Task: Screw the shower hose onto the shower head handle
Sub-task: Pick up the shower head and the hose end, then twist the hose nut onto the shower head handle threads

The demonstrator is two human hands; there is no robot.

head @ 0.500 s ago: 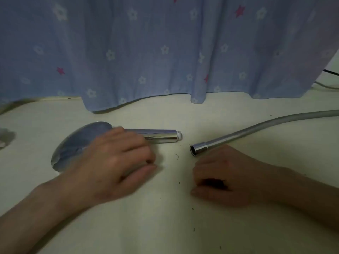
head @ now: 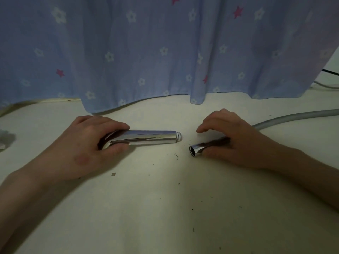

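A chrome shower head handle [head: 150,137] lies on the pale table, its white threaded end [head: 178,136] pointing right. My left hand [head: 86,145] is closed over the handle's left part and hides the round head. A grey shower hose [head: 293,117] curves in from the right edge. Its chrome nut end [head: 197,148] points left, a short gap from the threaded end. My right hand [head: 233,138] grips the hose just behind the nut, thumb below and fingers arched above.
A blue curtain [head: 165,52] with white flowers and pink stars hangs along the back of the table. A pale table surface [head: 165,208] carries small dark specks. A grey object [head: 4,140] sits at the left edge. Cables [head: 330,72] run at the far right.
My left hand has moved up and closed on the handle, covering the head. My right hand has moved up from the table and taken hold of the hose end.
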